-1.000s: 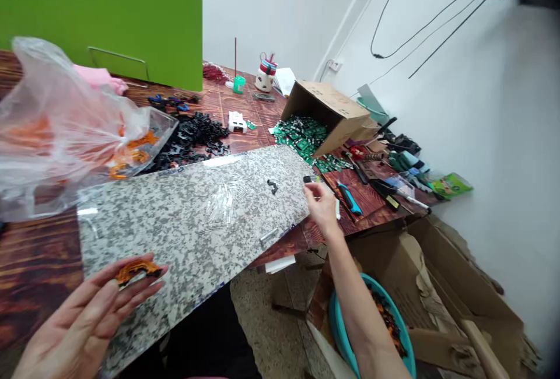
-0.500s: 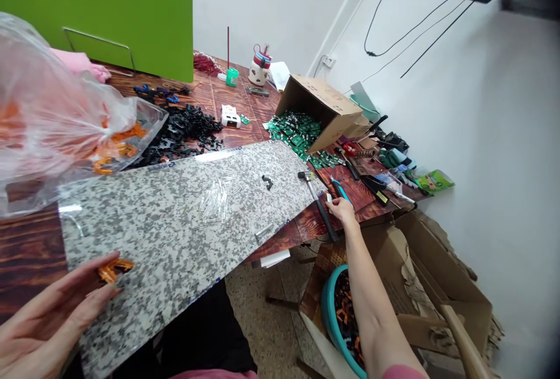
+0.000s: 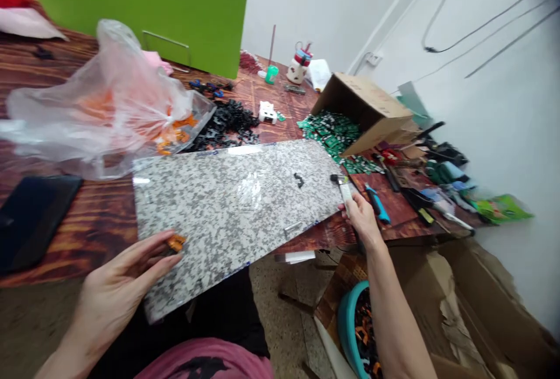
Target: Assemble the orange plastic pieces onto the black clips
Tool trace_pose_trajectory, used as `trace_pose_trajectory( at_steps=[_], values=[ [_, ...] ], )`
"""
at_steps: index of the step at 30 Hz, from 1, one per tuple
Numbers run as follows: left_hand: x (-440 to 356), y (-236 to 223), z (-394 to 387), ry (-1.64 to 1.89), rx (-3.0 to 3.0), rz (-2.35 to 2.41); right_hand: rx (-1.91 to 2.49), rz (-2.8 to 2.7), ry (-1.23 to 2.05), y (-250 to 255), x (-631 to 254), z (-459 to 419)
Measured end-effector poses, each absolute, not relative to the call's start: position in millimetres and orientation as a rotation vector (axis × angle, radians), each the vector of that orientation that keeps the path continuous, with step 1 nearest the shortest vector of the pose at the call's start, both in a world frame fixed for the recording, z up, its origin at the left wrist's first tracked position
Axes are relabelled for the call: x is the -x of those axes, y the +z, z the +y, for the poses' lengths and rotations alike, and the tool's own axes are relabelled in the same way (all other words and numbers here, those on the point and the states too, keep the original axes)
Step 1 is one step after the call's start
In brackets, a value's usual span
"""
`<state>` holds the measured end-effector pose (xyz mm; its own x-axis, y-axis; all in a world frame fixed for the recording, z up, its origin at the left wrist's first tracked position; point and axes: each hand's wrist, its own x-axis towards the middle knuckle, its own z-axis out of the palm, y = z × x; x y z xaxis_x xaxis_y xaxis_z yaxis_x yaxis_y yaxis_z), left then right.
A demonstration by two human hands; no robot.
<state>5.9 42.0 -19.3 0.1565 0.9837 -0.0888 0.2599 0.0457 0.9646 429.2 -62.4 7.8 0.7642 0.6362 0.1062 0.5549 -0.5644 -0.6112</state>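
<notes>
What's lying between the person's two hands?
In the head view, a speckled board spans the gap between the left hand and right hand, with clear strips and a small black piece on it.

Our right hand [image 3: 363, 220] has closed around the small hammer [image 3: 343, 188]. Our view has swung; a black tablet [image 3: 30, 221] has entered sight on the wooden table [image 3: 87, 239].

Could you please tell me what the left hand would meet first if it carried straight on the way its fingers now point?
Past the orange piece at the fingertips of the left hand, the first thing looks to be the speckled stone-pattern board, though depth is unclear and the hand may pass just above it.
</notes>
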Motion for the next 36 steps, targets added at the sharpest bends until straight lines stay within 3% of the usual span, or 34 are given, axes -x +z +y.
trace_pose_trajectory(
  at_steps=[6,10,18,36],
  values=[
    [-9,-18,38,0.915,-1.601,1.205,1.853,-1.383,0.656,28,-302,-46],
    [-8,-18,36,0.947,-1.598,1.210,1.621,-1.702,0.773,30,-230,-39],
    [-9,-19,37,0.956,-1.543,1.205,1.527,-1.962,0.463,-2,-188,-27],
    [-13,-22,37,0.969,-1.563,1.235,1.607,-2.056,0.117,-6,-176,-20]
  ],
)
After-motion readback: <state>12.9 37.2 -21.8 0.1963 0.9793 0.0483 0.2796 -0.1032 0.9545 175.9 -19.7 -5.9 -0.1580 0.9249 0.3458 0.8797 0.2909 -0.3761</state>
